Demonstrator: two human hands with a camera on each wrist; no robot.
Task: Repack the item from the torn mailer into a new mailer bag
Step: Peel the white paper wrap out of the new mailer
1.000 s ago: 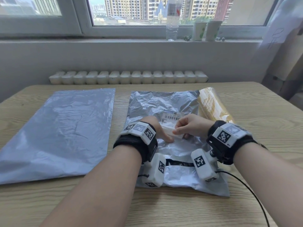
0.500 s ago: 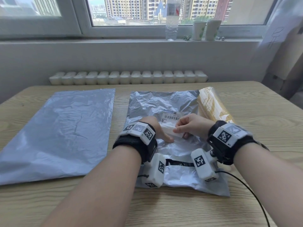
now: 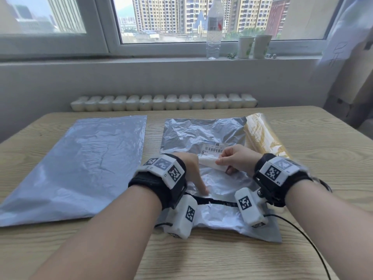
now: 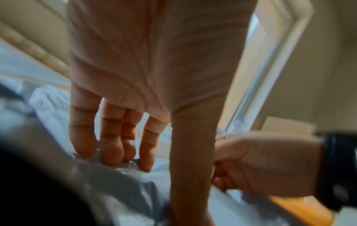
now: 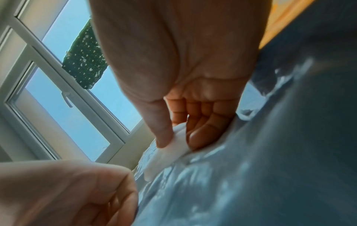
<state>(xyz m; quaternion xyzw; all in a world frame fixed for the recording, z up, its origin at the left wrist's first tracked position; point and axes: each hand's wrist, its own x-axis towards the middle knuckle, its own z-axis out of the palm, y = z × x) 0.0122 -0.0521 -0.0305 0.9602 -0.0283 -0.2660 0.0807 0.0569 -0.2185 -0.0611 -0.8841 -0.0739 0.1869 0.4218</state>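
Barcode label (image 3: 213, 148) on torn mailer (image 3: 203, 136), text unreadable, right hand (image 3: 235, 160) pinching it

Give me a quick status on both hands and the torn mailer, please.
Right hand pinches the white label, peeling it up. Left hand presses fingers flat on the torn mailer. Item not out yet; new mailer untouched.

Crumpled silver torn mailer (image 3: 203, 136) lying flat mid-counter, dark rip across its near end (label partly peeled). Smooth grey new mailer bag (image 3: 80, 158) flat just left. Item unseen.
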